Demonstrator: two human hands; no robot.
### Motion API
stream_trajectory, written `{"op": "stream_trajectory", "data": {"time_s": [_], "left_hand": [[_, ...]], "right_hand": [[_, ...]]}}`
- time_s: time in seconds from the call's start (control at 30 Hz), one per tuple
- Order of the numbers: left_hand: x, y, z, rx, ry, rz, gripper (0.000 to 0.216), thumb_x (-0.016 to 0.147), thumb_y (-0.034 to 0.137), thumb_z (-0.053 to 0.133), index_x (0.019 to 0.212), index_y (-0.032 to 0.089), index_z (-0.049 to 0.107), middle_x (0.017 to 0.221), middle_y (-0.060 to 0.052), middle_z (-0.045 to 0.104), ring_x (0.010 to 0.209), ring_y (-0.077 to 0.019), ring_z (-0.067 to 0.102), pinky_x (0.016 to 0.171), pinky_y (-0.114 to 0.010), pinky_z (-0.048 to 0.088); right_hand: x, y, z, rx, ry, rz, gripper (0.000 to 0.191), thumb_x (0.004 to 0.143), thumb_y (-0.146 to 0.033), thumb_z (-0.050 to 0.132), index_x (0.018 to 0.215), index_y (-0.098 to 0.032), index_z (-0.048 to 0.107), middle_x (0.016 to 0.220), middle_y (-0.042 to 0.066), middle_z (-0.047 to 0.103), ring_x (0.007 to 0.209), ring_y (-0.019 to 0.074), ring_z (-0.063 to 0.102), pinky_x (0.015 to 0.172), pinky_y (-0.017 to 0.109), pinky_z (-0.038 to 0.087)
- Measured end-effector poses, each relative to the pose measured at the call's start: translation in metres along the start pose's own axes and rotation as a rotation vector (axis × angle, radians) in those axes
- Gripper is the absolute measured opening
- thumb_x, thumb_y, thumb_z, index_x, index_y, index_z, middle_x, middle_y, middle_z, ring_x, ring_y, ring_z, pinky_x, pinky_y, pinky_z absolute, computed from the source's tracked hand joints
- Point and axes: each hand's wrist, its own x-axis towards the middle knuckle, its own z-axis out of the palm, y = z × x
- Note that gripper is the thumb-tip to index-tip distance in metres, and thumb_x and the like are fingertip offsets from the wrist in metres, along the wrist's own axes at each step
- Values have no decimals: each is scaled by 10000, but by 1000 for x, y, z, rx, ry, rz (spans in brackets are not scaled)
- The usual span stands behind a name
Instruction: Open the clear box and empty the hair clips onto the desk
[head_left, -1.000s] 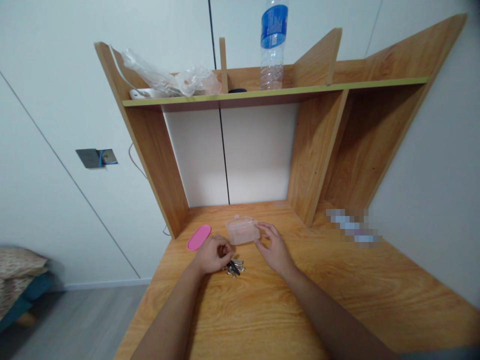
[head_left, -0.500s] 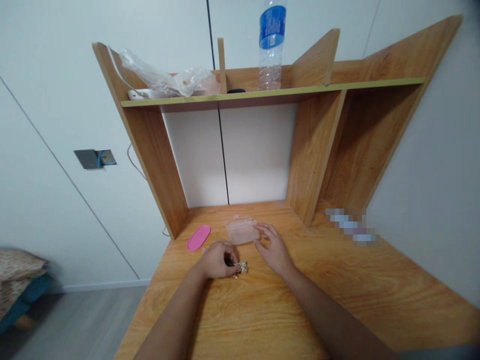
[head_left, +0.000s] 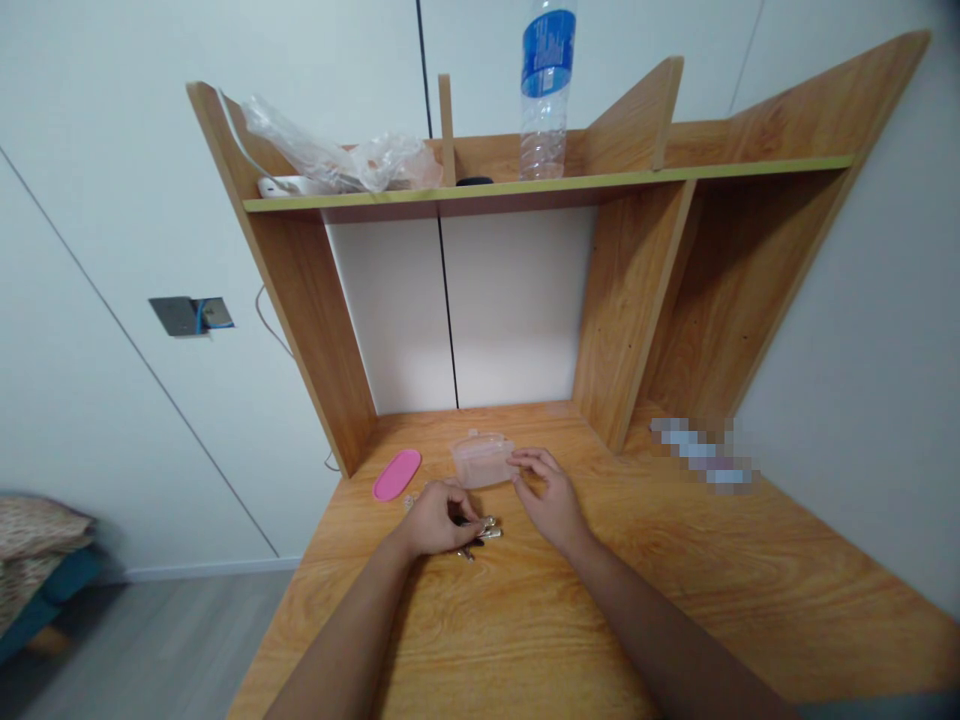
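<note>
Head view: the left hand (head_left: 436, 518) curls over thin, shiny metal pieces (head_left: 492, 534); whether its fingers are clamped on any, I cannot tell. The right hand (head_left: 553, 503) has thumb and fingers apart, their tips at the end of a clear plastic box (head_left: 480, 468) just beyond the left hand. As it stands, the box is uncovered and the pieces lie outside it, not yet gathered; its contents are too faint to judge. Farther to the left hand's left lies a smooth, pink, rounded-end lid (head_left: 397, 474). Beneath both hands, the bench (head_left: 525, 620) shows streaky wood grain.
</note>
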Motion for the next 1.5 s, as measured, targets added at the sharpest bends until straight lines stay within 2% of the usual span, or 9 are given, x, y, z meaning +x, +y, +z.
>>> {"op": "stream_trajectory", "data": {"time_s": [0.07, 0.13, 0.23, 0.4, 0.6, 0.83, 1.0, 1.23, 1.5], "left_hand": [[1, -1, 2, -105, 16, -58, 243, 729, 350, 781, 624, 164, 665, 662, -51, 679, 607, -156, 597, 559, -265, 435], [2, -1, 2, -207, 40, -80, 249, 736, 353, 772, 663, 165, 625, 639, -28, 640, 572, -133, 556, 543, -250, 415], [4, -2, 1, -300, 119, -28, 207, 771, 308, 727, 762, 181, 564, 637, 16, 573, 582, -115, 516, 562, -232, 399], [6, -11, -1, -286, 215, 14, 166, 791, 170, 640, 911, 187, 526, 607, 69, 490, 555, -101, 464, 560, -210, 361], [4, -21, 1, -353, 160, -27, 210, 809, 172, 626, 1006, 170, 553, 586, 66, 505, 511, -101, 464, 509, -197, 314], [5, -18, 1, -396, 171, -54, 180, 848, 274, 663, 972, 155, 608, 602, 41, 534, 525, -106, 496, 502, -194, 333], [5, -15, 0, -381, 202, -42, 190, 837, 258, 680, 979, 146, 621, 623, 21, 591, 552, -117, 550, 530, -207, 383], [6, -10, 1, -349, 195, -33, 229, 802, 178, 682, 1021, 128, 643, 694, -35, 700, 652, -157, 645, 660, -262, 484], [6, -5, 4, -369, 148, -66, 302, 741, 187, 750, 1027, 110, 693, 771, -86, 768, 705, -185, 703, 699, -280, 527]], "right_hand": [[-2, -3, -1, 2, -51, 14, 165, 887, -260, 594, 949, -235, 745, 931, 64, 708, 867, 227, 665, 781, 347, 548], [-6, -5, -1, 6, -166, 40, 161, 891, -273, 594, 908, -223, 746, 777, 32, 710, 658, 184, 623, 607, 289, 499], [-12, -8, -1, -12, -378, 29, 165, 885, -268, 604, 800, -217, 735, 669, 0, 689, 546, 145, 565, 514, 249, 412], [-13, -7, -1, -154, -558, -52, 79, 820, -262, 685, 766, -224, 727, 694, -10, 697, 605, 139, 601, 591, 239, 441], [-12, -6, -2, -249, -675, -122, 151, 803, -330, 749, 930, -249, 765, 921, 27, 721, 891, 199, 659, 803, 284, 481], [-13, -8, -1, -204, -627, -105, 82, 833, -265, 714, 903, -232, 740, 899, 25, 717, 853, 189, 658, 785, 281, 484], [-11, -8, 2, -102, -570, -70, 64, 840, -224, 713, 899, -237, 736, 870, 6, 732, 813, 172, 664, 746, 266, 474], [-9, -11, 0, -49, -458, -60, 230, 814, -143, 723, 1011, -260, 732, 964, 9, 726, 887, 173, 664, 783, 266, 476], [-8, -7, 1, -39, -392, -28, 274, 852, -184, 719, 1113, -263, 698, 1002, 19, 721, 896, 179, 665, 789, 279, 497]]}}
